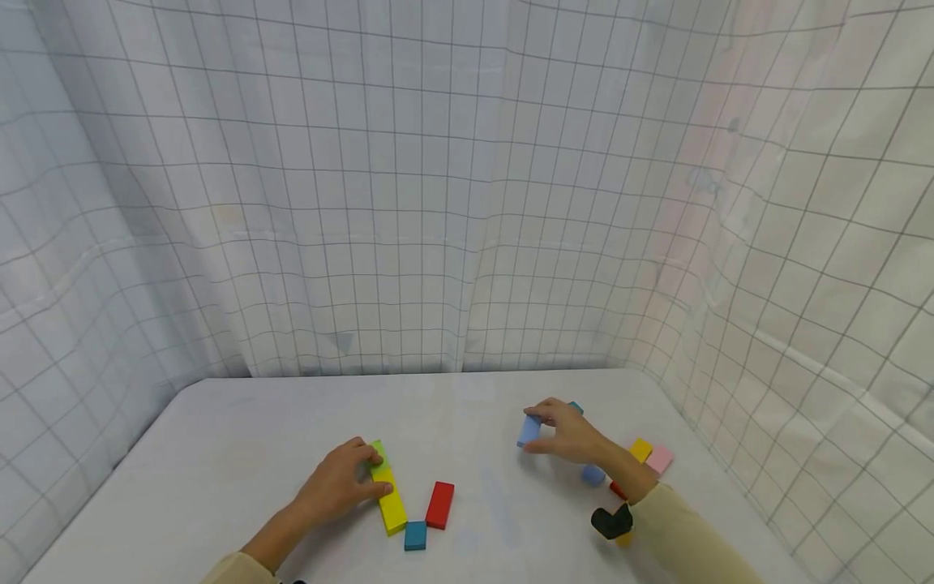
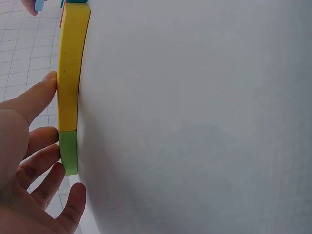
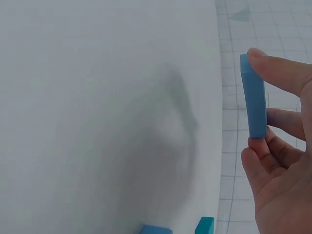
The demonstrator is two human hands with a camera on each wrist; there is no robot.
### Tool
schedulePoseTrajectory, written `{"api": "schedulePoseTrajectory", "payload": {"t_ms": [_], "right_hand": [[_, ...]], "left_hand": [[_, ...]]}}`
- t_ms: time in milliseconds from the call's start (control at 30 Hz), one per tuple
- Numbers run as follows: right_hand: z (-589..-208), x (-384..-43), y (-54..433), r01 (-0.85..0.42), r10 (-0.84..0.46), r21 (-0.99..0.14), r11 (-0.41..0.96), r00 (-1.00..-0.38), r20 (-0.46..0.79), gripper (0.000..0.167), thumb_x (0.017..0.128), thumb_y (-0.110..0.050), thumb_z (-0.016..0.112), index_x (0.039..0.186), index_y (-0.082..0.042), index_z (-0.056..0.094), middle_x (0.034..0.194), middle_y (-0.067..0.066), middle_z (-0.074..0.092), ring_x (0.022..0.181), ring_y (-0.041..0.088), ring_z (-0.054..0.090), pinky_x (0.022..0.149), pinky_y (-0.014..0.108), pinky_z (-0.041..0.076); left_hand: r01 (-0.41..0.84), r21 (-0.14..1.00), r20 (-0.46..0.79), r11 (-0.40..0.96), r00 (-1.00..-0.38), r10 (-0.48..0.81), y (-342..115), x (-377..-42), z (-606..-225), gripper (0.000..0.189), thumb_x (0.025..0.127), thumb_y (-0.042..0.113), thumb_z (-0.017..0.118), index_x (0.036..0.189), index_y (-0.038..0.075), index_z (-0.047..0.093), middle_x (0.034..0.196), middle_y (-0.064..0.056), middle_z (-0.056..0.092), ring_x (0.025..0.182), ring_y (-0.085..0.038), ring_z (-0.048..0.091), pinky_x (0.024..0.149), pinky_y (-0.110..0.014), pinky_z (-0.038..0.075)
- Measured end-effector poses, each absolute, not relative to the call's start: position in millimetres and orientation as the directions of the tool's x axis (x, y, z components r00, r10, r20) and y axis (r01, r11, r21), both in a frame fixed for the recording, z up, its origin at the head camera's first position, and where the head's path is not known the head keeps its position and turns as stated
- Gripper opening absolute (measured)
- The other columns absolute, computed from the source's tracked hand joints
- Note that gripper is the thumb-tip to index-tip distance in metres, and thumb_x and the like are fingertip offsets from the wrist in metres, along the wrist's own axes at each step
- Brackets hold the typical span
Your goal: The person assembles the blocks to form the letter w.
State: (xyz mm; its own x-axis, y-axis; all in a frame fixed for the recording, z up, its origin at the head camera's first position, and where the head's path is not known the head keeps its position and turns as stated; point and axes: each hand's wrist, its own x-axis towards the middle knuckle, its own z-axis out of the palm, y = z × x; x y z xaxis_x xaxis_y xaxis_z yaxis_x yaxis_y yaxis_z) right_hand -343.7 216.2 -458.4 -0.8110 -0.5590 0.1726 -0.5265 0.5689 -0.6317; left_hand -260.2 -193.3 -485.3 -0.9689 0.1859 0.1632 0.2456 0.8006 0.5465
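Note:
My right hand (image 1: 569, 434) pinches a light blue rectangular block (image 1: 529, 431) between thumb and fingertips. In the right wrist view this blue block (image 3: 254, 100) is held up, a shadow cast on the tabletop beyond. My left hand (image 1: 337, 483) rests against a row of blocks at the left. Its thumb touches the long yellow block (image 2: 72, 68), and its other fingers are at the short green block (image 2: 69, 152) joined end to end with it. A small teal block (image 1: 415, 535) sits at the yellow block's near end, with a red block (image 1: 440, 504) at its upper right corner.
Under and around my right forearm lie a blue rounded block (image 1: 593, 475), a yellow block (image 1: 640, 449), a pink block (image 1: 660, 461) and a partly hidden red one. A teal block (image 1: 576, 407) shows behind the right hand. White grid-patterned curtains (image 1: 409, 203) surround the white table (image 1: 241, 438).

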Motion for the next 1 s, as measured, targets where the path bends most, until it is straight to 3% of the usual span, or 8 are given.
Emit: {"api": "schedulePoseTrajectory", "payload": {"t_ms": [1000], "right_hand": [[-473.4, -331.2, 131.6, -0.529, -0.623, -0.657, 0.537, -0.774, 0.115, 0.065, 0.090, -0.037, 0.081, 0.140, 0.000, 0.061, 0.126, 0.002, 0.059, 0.118, 0.028, 0.060, 0.102, 0.045, 0.051]], "left_hand": [[0.231, 0.539, 0.150, 0.810, -0.973, 0.178, -191.8, -259.4, -483.5, 0.037, 0.076, 0.030, 0.094, 0.099, 0.013, 0.071, 0.096, 0.004, 0.058, 0.091, -0.019, 0.056, 0.092, -0.047, 0.055]]}}
